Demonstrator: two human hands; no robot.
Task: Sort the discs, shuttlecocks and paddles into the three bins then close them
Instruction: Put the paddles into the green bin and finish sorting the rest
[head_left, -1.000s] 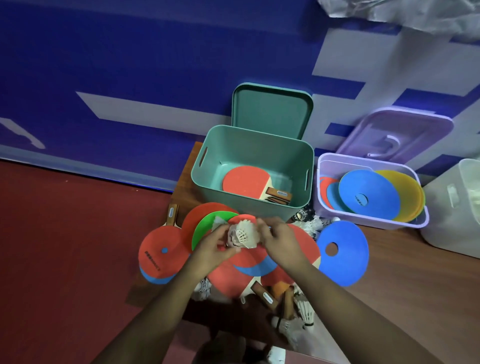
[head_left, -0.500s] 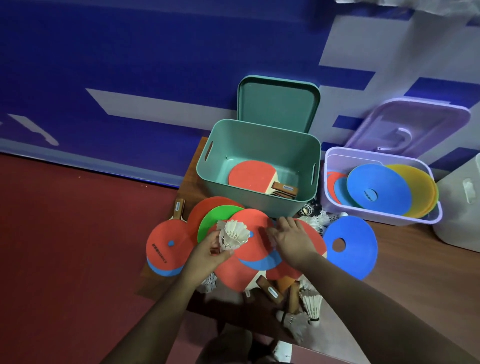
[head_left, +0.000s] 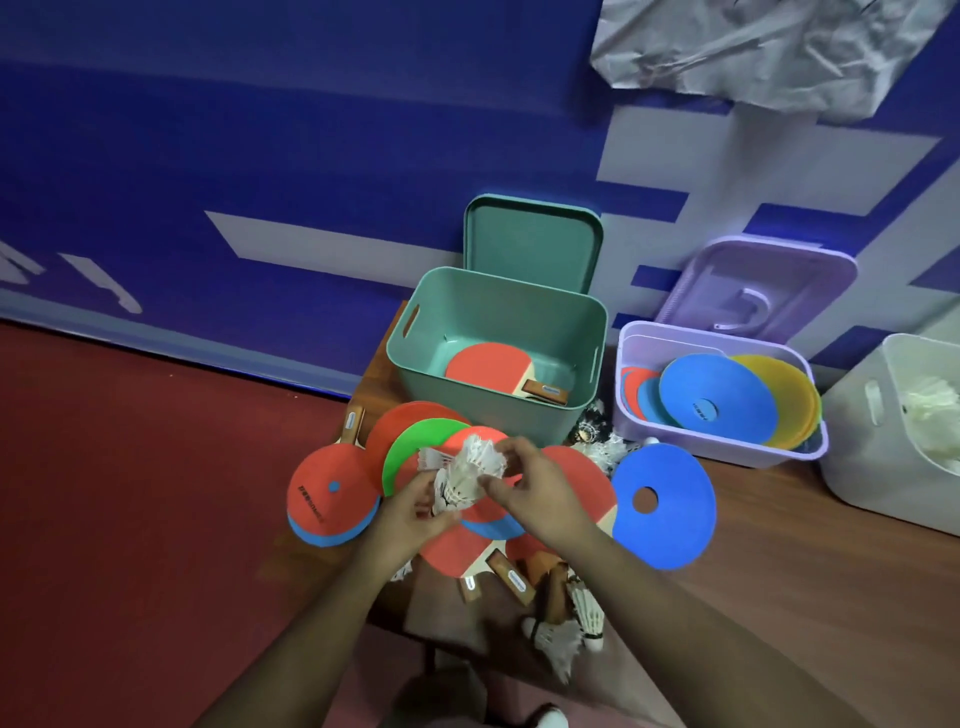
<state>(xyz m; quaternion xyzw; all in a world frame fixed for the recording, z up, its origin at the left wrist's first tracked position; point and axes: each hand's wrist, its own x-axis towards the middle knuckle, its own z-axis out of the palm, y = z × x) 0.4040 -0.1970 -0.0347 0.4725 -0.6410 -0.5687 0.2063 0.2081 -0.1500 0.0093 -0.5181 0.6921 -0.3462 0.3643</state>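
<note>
Shuttlecock bunch (head_left: 467, 465): several white feathered pieces nested together, held up over the middle of the pile, above the table (head_left: 831, 597), in no bin.

Left hand (head_left: 410, 512): fingers curled round the lower end of the bunch, gripping it from the left.

Right hand (head_left: 543, 493): thumb and fingers pinched on the feathers at the upper right of the same bunch.

Green bin (head_left: 498, 312): open, behind the pile. Inside, one boxed paddle (head_left: 485, 364), red face up, lying flat, wooden handle toward the right.

Green lid (head_left: 532, 244): upright behind its bin, leaned on the blue-and-white wall (head_left: 260, 130).

Purple bin (head_left: 717, 452): open, just right of the green one. Inside, tilted overlapping discs: binned blue disc (head_left: 714, 395) in front, yellow disc (head_left: 784, 389) behind it, red and blue ones at the left.

Purple lid (head_left: 753, 286): propped on the wall behind its bin.

White bin (head_left: 857, 441): far right, open, partly out of frame, stored shuttlecocks (head_left: 932, 410) inside.

Pile on the table:
- loose blue disc (head_left: 670, 530) with a centre hole, just right of the right hand
- green disc (head_left: 405, 457) overlapping a red disc (head_left: 395, 426)
- left paddle (head_left: 327, 493), handle pointing away, a blue edge showing beneath
- further red paddles under the hands, near handles (head_left: 511, 577) toward the viewer

Loose shuttlecocks (head_left: 566, 634): at the near table edge.

Dark and white shuttlecocks (head_left: 597, 439): between the green and purple bins.

Floor (head_left: 130, 493): red, left of the table.
</note>
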